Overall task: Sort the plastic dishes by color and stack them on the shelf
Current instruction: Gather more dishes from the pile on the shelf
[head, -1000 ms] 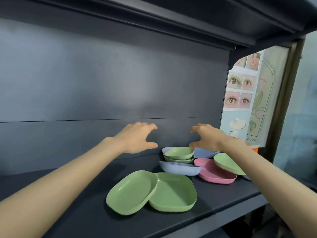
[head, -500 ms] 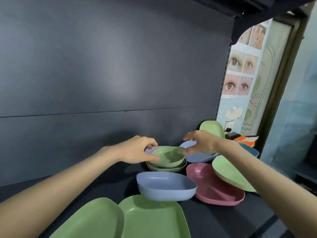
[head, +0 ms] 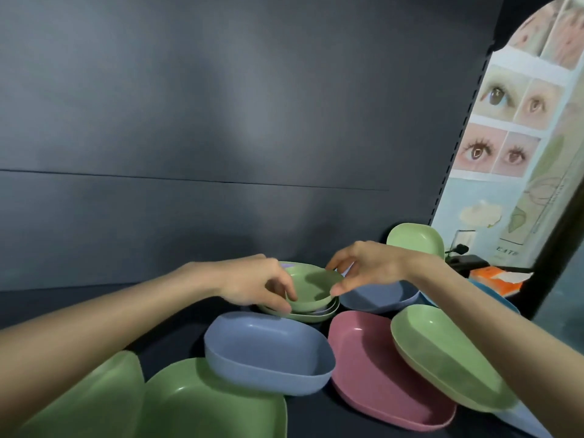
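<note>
Closes in from a spread hover and now pinches the small green bowl [head: 311,287] by its rim, left hand [head: 256,287] near-left, right hand [head: 369,267] opposite, atop the mixed stack [head: 303,316] at the back of the shelf [head: 183,341], likely lifting it for sorting.

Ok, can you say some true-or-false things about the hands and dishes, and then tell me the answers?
1. The left hand and right hand both hold the green bowl on top of the stack. True.
2. The pink dish lies left of the front blue dish. False: it lies to its right.
3. A green dish leans tilted on the pink dish. True.
4. The right hand holds a blue dish. False: its fingers pinch the green bowl's rim.
</note>
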